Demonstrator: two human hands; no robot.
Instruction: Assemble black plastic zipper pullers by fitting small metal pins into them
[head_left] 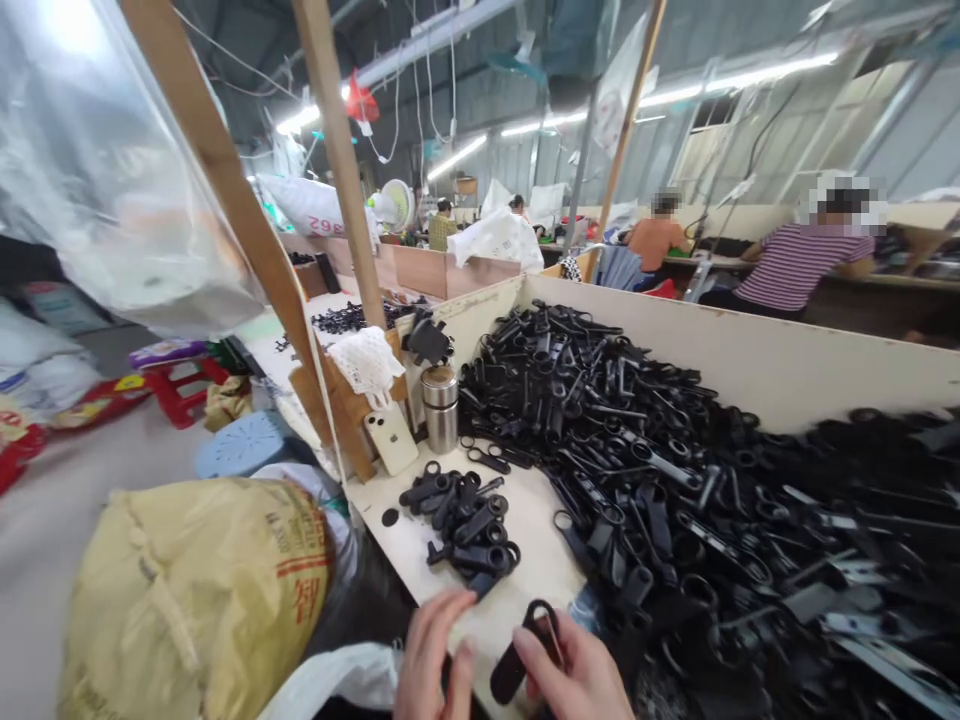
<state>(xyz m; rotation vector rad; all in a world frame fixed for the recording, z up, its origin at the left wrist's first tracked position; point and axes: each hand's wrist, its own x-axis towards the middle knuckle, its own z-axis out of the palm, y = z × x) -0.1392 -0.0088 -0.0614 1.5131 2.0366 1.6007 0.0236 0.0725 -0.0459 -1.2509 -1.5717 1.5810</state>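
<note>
My right hand (577, 668) grips a black plastic piece with a ring at one end (510, 674), thumb pressed on top. Beside it on the left, my left hand (433, 655) has its fingers curled together; a bit of something dark shows between thumb and fingers, too hidden to name. Just beyond the left fingertips lies a small pile of similar black pieces (469, 525) on the pale tabletop (536, 510). A much larger heap of black ringed parts (637, 460) fills the table to the right.
A steel thermos (440, 410) and a white phone (391, 440) stand behind the small pile, near a wooden post (341, 160). A low board (750, 350) walls in the heap. Left and below are a yellow sack (202, 590) and a blue stool (244, 443). Several people sit working farther back.
</note>
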